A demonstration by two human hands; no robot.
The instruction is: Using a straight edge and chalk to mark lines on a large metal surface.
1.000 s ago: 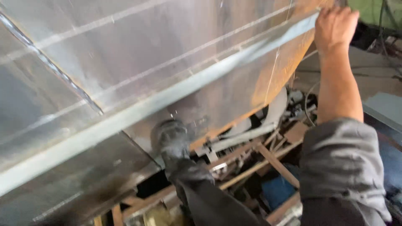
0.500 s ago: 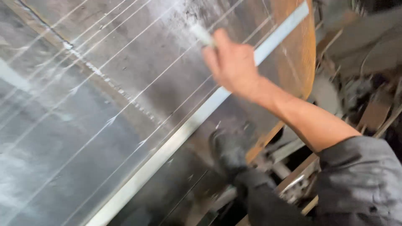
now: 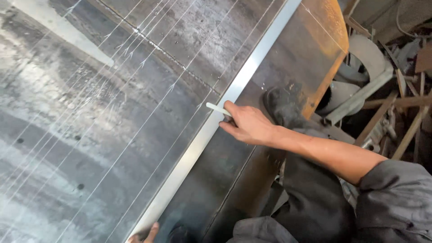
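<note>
— Chalk stick (image 3: 218,109), where is it sitting?
— The right hand (image 3: 249,126) is pinching the white stick between thumb and fingers, its tip touching the long metal straightedge (image 3: 211,126) lying across the steel sheet (image 3: 103,112).
— The left hand (image 3: 144,235)?
— It is showing only fingertips at the sheet's near edge, beside the straightedge's lower end; its grip cannot be told.

Bkgd upper right: cluttered scrap pile (image 3: 382,85) w/ rusty metal bars (image 3: 407,130), grey curved offcuts (image 3: 366,54). Dim light, floor hidden under debris.
</note>
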